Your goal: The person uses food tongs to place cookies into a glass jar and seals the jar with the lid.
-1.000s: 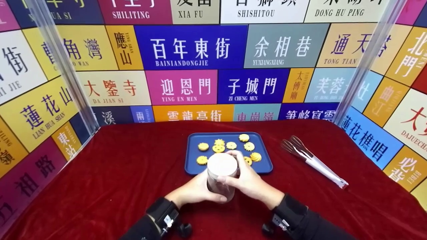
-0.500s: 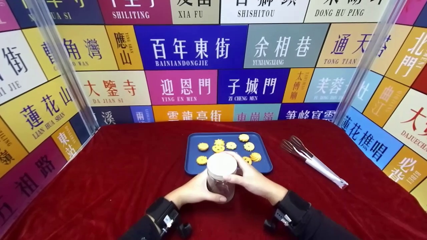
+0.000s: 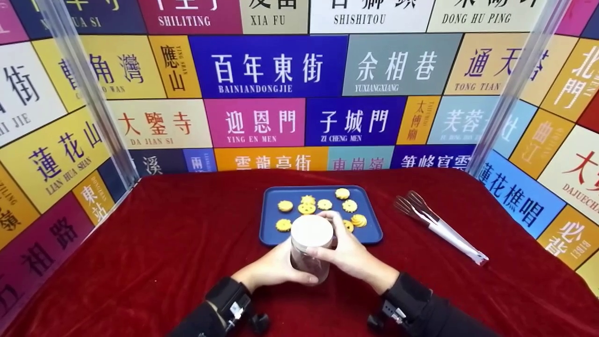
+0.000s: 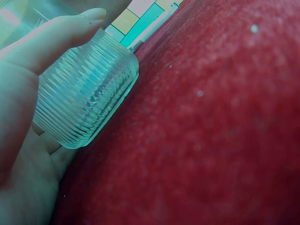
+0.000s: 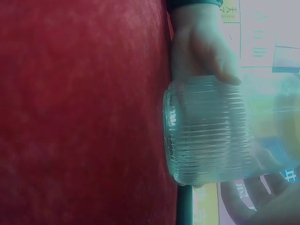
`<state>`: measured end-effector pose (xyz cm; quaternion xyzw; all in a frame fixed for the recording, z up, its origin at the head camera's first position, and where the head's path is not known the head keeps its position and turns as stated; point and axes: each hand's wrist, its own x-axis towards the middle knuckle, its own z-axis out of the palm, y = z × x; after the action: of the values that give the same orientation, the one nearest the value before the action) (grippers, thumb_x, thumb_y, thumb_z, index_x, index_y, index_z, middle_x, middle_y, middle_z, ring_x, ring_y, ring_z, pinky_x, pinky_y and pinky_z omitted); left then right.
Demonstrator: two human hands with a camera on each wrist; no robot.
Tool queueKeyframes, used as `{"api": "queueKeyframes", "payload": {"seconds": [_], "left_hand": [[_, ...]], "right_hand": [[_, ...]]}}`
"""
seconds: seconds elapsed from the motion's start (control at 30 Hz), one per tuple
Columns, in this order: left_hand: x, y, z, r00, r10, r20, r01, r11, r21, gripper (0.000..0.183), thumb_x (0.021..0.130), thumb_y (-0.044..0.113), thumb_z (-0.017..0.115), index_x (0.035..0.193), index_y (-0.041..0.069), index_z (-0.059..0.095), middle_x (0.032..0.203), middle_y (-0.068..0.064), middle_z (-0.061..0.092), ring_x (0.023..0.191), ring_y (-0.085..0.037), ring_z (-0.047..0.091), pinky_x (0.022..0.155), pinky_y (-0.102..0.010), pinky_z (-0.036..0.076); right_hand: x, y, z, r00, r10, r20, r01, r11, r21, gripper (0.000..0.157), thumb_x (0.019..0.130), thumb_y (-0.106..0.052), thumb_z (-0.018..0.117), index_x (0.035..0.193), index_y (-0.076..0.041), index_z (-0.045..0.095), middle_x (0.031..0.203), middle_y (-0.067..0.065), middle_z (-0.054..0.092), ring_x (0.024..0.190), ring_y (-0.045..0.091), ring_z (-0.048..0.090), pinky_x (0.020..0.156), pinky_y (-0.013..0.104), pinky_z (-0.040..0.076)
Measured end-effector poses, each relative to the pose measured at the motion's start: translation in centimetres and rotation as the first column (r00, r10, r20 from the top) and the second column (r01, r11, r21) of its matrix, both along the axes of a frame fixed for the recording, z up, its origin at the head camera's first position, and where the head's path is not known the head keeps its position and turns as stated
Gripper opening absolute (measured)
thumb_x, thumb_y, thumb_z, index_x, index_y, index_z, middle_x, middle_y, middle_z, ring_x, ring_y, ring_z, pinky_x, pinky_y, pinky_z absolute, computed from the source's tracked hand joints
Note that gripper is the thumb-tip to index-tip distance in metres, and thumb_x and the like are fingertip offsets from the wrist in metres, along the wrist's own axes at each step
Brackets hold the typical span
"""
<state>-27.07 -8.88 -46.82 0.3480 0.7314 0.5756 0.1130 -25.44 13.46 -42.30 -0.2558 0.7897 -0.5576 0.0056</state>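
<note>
In the head view a clear jar with a white lid stands upright in front of the tray. My left hand grips the jar's body, thumb across the near side. My right hand holds the lid at its right edge, thumb in front and fingers behind. Fine ribs run round the lower part of the jar in the left wrist view. Its base is close to the cloth; whether they touch I cannot tell. The jar's far side is hidden.
Behind the jar lies a blue tray with several yellow cookies. To the right are brown tongs with a white wrapper round the handle. Red cloth covers the table, and printed panels rise around it.
My right hand swung slightly right around the lid half a second ago, and its thumb and wrist are now back further left. My left hand and the jar have stayed in place.
</note>
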Motion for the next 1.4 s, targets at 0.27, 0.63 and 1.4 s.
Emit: {"api": "queueKeyframes", "payload": {"seconds": [0.27, 0.63, 1.4], "left_hand": [[-0.04, -0.03, -0.19, 0.999, 0.029, 0.015, -0.029, 0.999, -0.018, 0.095, 0.079, 0.017, 0.095, 0.157, 0.018, 0.040, 0.146, 0.004, 0.056, 0.135, -0.014, 0.056, 0.116, -0.033, 0.045], [-0.05, -0.07, -0.23, 0.999, 0.041, 0.006, -0.041, 0.999, -0.028, 0.097, 0.079, 0.019, 0.096, 0.158, 0.018, 0.039, 0.147, 0.005, 0.056, 0.136, -0.013, 0.055, 0.118, -0.033, 0.043], [0.07, -0.06, -0.05, 0.999, 0.031, 0.008, -0.031, 0.999, -0.022, 0.098, 0.079, 0.018, 0.096, 0.159, 0.018, 0.038, 0.147, 0.005, 0.056, 0.135, -0.013, 0.056, 0.116, -0.033, 0.044]], "right_hand": [[-0.55, 0.57, -0.03, 0.995, 0.104, -0.008, -0.104, 0.994, -0.022, 0.075, 0.094, -0.029, 0.081, 0.153, -0.007, 0.041, 0.146, 0.015, 0.056, 0.130, 0.028, 0.055, 0.113, 0.050, 0.041], [-0.77, 0.81, 0.19, 0.986, 0.168, 0.021, -0.167, 0.986, -0.023, 0.074, 0.099, -0.023, 0.074, 0.160, -0.004, 0.037, 0.153, 0.014, 0.052, 0.140, 0.029, 0.047, 0.121, 0.056, 0.031], [-0.38, 0.32, -0.07, 0.997, 0.072, -0.003, -0.072, 0.997, -0.019, 0.070, 0.095, -0.027, 0.077, 0.151, -0.006, 0.040, 0.145, 0.017, 0.056, 0.129, 0.028, 0.057, 0.110, 0.043, 0.045]]}}
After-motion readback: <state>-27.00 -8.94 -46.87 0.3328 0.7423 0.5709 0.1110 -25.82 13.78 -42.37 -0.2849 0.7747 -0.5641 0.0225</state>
